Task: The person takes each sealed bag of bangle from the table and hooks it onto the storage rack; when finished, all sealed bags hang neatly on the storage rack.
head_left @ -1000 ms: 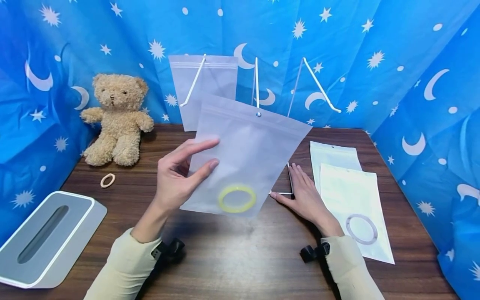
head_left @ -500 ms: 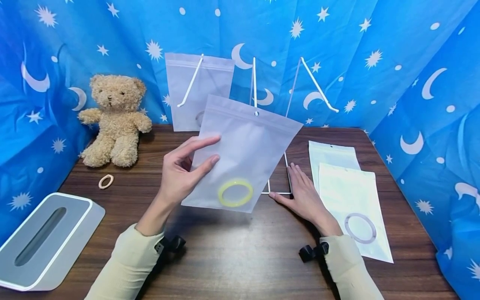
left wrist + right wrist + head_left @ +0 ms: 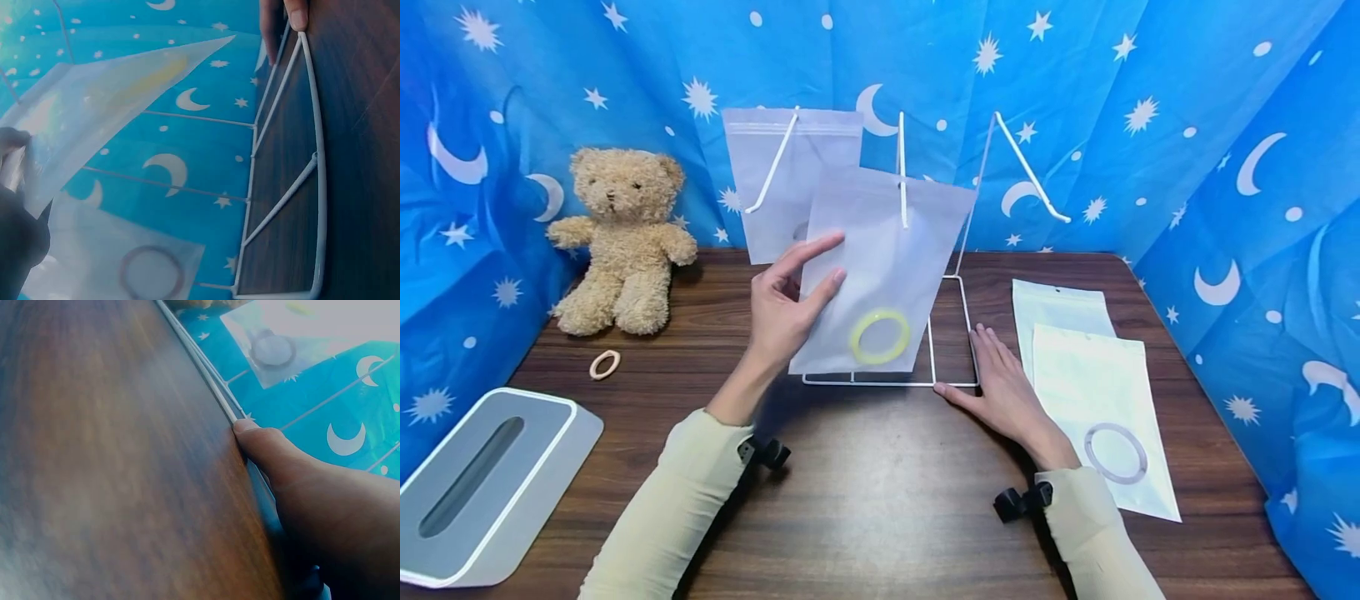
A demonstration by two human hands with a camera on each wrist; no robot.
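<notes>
My left hand [image 3: 786,304] pinches the left edge of a frosted zip bag [image 3: 887,250] between thumb and fingers. A yellow ring [image 3: 904,333] shows through near the bag's bottom. The bag is raised in front of a white wire rack [image 3: 887,384], and the front end of the middle hook [image 3: 903,204] shows over its face near the top. Behind it, another frosted bag [image 3: 767,154] hangs on the left hook [image 3: 775,162]. My right hand [image 3: 1007,392] rests at the rack's front right corner, fingers straight along the side, thumb [image 3: 269,447] on the front wire.
Right of the rack, two pale zip bags [image 3: 1086,375] overlap flat on the table, the front one with a greyish ring. At left are a teddy bear [image 3: 628,242], a wooden ring [image 3: 593,367] and a tissue box [image 3: 550,450]. The right hook [image 3: 1030,162] bears no bag.
My left hand has moved the bag up and away from me, and straighter. The middle hook's tip, at the bag's hole before, now shows in front of the bag. My right hand stays put.
</notes>
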